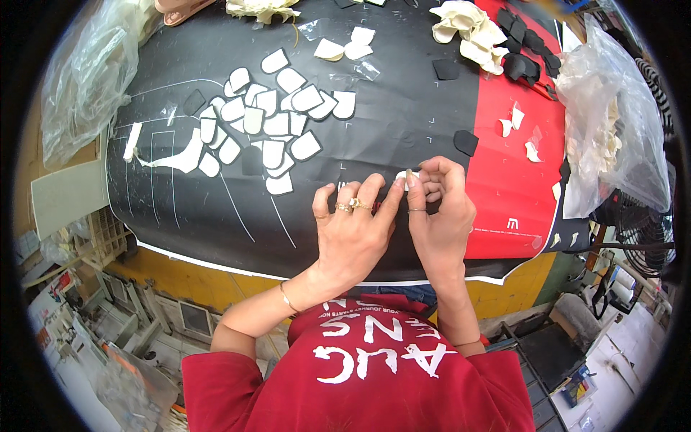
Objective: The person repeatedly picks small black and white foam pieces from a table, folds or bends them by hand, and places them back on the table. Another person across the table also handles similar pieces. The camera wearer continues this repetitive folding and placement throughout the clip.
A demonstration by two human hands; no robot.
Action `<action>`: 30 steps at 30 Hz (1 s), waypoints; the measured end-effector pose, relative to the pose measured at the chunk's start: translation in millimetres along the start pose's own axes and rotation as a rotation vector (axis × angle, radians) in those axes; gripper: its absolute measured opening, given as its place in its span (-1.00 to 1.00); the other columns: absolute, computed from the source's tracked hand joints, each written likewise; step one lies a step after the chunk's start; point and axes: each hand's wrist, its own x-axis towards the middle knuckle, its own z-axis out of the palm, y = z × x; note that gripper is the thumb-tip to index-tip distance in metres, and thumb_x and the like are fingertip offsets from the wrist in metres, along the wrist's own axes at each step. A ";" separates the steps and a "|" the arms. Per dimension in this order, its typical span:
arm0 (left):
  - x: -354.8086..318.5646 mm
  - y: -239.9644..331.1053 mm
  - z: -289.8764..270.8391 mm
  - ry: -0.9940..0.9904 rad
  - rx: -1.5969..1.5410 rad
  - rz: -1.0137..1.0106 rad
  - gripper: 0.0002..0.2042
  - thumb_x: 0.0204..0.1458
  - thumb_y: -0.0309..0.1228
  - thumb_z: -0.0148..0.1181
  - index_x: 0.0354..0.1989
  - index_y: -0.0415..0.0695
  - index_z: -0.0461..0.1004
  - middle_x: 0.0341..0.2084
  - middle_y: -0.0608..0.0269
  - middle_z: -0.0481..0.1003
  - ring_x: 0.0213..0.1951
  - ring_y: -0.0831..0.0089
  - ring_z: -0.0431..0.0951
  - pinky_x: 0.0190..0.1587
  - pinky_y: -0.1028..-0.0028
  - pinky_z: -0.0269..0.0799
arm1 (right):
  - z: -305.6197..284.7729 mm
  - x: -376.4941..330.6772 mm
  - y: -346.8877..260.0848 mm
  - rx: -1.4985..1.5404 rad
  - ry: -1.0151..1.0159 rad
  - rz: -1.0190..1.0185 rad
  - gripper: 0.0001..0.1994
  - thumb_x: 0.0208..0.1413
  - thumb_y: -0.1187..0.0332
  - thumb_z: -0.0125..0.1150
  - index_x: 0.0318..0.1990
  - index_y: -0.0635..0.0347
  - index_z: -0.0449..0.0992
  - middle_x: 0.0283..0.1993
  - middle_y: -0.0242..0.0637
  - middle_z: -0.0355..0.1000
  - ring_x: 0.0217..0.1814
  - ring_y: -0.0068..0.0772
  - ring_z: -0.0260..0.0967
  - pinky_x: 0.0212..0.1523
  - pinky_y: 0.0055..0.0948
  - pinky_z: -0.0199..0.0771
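**Hands pinch a small white piece over a black and red sheet**

Head view: both hands meet at the near middle of the sheet, a black cover with a red part to the right. The left hand lies flat, rings on its fingers, fingertips touching the right hand. The right hand curls, and between the two hands' fingertips sits a small white piece, pinched from both sides; how much of it is hidden I cannot tell.

Beyond the left hand, a cluster of white pieces lies spread on the black, some overlapping. Far beyond the right hand sit a cream heap and black pieces on the red. A single black piece lies just beyond the right hand. Right of it, a clear bag holds more cream pieces; another clear bag sits far left.

Below the sheet, a yellow edge shows, with cluttered floor and a fan at right.
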 end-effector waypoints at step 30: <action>17.4 -66.5 -41.1 0.158 0.231 -0.186 -0.56 0.10 -0.19 0.27 0.13 -0.11 0.50 -0.07 0.24 0.47 0.01 0.33 0.43 0.30 0.10 -0.09 | -89.2 47.7 55.4 -0.330 0.424 -0.102 -0.77 0.15 0.36 0.31 -0.09 0.27 0.57 -0.23 -0.22 0.46 -0.40 -0.39 0.34 -0.36 -0.38 0.37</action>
